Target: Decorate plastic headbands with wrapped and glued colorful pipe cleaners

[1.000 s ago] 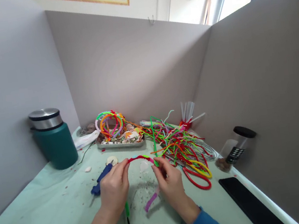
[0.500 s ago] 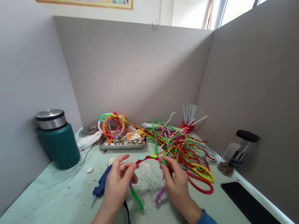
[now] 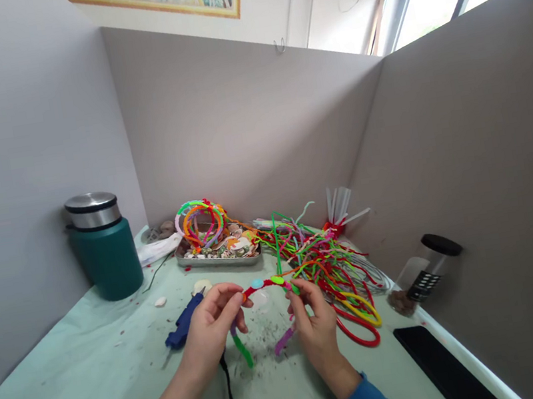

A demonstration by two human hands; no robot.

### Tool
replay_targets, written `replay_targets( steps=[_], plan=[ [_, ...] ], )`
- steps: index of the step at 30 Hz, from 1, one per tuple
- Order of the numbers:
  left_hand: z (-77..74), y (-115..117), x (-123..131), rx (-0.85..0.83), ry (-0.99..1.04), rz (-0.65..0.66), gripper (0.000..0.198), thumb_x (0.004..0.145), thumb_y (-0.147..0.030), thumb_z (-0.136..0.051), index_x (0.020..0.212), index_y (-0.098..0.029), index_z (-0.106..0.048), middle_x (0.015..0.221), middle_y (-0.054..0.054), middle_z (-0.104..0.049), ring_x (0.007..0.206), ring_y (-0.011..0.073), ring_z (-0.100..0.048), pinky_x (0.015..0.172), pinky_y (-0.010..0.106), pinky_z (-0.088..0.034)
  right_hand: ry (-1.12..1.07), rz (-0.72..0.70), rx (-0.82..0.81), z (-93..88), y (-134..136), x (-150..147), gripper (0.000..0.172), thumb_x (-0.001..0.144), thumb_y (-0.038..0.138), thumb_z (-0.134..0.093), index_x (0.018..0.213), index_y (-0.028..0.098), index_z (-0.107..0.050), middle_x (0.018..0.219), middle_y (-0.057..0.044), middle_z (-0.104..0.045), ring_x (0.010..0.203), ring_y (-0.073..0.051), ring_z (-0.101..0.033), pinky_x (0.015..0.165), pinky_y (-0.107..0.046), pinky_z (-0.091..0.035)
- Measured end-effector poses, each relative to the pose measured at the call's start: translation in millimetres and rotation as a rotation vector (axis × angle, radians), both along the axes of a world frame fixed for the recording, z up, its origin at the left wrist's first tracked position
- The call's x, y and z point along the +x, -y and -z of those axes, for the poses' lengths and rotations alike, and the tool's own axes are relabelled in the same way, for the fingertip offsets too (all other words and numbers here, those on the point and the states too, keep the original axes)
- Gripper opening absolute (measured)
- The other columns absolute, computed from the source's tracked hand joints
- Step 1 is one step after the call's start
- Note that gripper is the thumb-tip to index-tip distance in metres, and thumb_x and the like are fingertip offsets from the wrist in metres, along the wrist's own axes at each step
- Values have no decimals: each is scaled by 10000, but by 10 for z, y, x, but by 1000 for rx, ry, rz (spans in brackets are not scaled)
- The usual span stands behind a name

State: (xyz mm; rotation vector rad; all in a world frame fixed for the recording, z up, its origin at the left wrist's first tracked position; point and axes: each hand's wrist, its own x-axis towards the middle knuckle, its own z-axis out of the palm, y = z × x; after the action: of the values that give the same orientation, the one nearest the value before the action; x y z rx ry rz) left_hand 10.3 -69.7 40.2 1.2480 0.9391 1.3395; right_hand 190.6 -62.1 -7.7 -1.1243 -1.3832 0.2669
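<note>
A curved, multicoloured pipe-cleaner band (image 3: 267,283) is held up between both hands. Its top is red, with a light blue and a yellow-green oval piece on it. A green end hangs below my left hand (image 3: 217,315), and a purple end below my right hand (image 3: 309,311). Thumb and fingers of my left hand pinch the band's left side; my right hand pinches its right side near a pink and green part. The fingers cover some of the band. Just left of my left hand lies a blue glue gun (image 3: 184,324) with a black cord.
Behind the hands stands a metal tray (image 3: 220,261) of small pieces with coloured pipe-cleaner rings. A heap of pipe cleaners (image 3: 317,245) spreads to its right, with red and yellow hoops (image 3: 360,326). A green flask (image 3: 108,258), clear jar (image 3: 424,272) and black slab (image 3: 438,361) flank the table.
My left index finger, stretched out before, has bent down onto the band. The oval pieces on top now face me a little more. Both hands keep their hold.
</note>
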Motion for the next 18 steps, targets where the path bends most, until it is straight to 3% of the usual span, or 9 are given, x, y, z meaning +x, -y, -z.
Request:
replay_targets(
  steps=[8,12,18],
  plan=[
    [34,-16,10,3,-140,-56,303,782,-419,-566,929,-157,-607,785,43,-677,553,109,-557,553,233,-431,-35,4,-20,-10,4,-4,182,870,280,-500,1017,185,-549,660,17,-572,556,-127,-572,538,-240,-441],
    [35,-9,10,-12,-224,-58,369,762,-431,-587,991,-150,-655,666,24,-663,565,119,-555,561,224,-428,-56,6,-44,13,-6,-5,187,873,284,-496,1026,186,-543,623,31,-566,543,-124,-567,545,-240,-437],
    [101,-9,-16,78,-307,-48,370,803,-416,-530,1034,-158,-662,740,38,-685,559,118,-558,566,229,-448,-82,-1,-39,28,-10,-12,188,868,288,-501,1020,187,-545,597,41,-566,524,-117,-564,547,-236,-441]
  ],
)
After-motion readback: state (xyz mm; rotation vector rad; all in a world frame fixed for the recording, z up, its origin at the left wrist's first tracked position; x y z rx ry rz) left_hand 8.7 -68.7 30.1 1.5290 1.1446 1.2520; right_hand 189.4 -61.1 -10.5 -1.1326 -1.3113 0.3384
